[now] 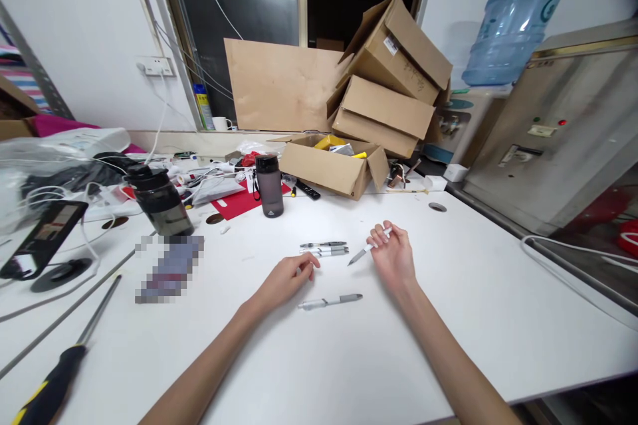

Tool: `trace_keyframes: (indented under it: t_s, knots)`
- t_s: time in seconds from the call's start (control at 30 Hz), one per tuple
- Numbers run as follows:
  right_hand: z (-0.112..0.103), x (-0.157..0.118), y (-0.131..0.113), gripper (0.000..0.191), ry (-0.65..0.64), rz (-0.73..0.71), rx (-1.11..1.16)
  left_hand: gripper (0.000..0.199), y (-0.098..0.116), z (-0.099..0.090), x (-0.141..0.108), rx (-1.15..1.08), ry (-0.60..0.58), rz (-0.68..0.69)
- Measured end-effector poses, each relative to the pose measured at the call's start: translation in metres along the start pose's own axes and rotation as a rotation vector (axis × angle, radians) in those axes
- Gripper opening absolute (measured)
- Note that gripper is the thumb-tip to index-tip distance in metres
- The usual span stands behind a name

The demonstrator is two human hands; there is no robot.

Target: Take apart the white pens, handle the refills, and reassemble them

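Note:
Held between the fingers of my right hand (396, 255) is a white pen (359, 254) with a grey grip, its tip slanting down to the left just above the white table (463, 319). My left hand (286, 281) hovers at or rests on the table, fingers loosely bent and apart, with nothing visible in them. Just beyond its fingertips lie a dark clear pen (323, 244) and, close beside it, white-and-grey pens (333, 252), partly covered by the hand. Nearer to me, a single white pen with a grey grip (330, 302) lies crosswise.
A dark bottle (269, 187) and an open cardboard box (323, 165) stand behind the pens. At left are another bottle (158, 200), a blurred-out item (169, 270), a screwdriver (62, 365), a phone-like device on a stand (47, 236) and tangled cables. A metal cabinet (563, 126) borders the right.

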State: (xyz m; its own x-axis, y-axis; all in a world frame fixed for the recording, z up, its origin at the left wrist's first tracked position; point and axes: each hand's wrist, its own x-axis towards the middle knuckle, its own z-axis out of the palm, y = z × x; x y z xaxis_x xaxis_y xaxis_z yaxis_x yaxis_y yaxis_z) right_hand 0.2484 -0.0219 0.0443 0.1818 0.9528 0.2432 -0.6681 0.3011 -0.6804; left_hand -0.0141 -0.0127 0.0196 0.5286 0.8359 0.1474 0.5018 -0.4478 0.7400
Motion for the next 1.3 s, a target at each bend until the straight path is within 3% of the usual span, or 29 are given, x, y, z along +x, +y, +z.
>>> trace_keyframes:
  t_s: [0.2, 1.3]
  knots:
    - [0.0005, -0.0011, -0.0023, 0.013, 0.016, 0.053, 0.064, 0.030, -0.0017, 0.0016, -0.0016, 0.109, -0.081, 0.019]
    - [0.0021, -0.0029, -0.0031, 0.010, 0.020, 0.038, 0.034, 0.033, -0.0038, 0.0018, -0.0033, 0.163, -0.084, 0.019]
